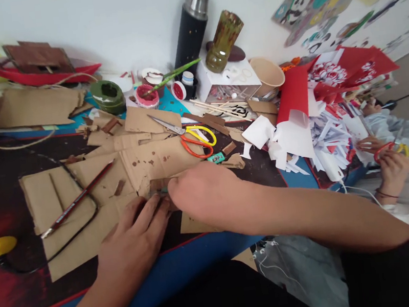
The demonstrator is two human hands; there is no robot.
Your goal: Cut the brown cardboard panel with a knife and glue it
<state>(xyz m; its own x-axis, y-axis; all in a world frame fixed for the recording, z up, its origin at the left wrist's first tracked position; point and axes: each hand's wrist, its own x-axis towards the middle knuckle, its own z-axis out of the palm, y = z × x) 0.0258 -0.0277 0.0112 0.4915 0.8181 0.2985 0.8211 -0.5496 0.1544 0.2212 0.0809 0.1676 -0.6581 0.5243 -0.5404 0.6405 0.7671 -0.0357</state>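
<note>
My left hand lies palm down at the table's front, fingers extended. Its fingertips press on a small brown cardboard strip. My right hand is closed in a fist against the strip's right end. What it grips is hidden under the fist; a thin greyish edge shows between the two hands. Around them lie folded cardboard sheets and a larger cardboard piece with brown spots. Just beyond my right hand are scissors with yellow and orange handles and a small teal item.
A pencil and a black cord cross the cardboard. Behind stand a red model boat, a green pot, a pink paint cup and a black thermos. Paper scraps and another person's hand are at right.
</note>
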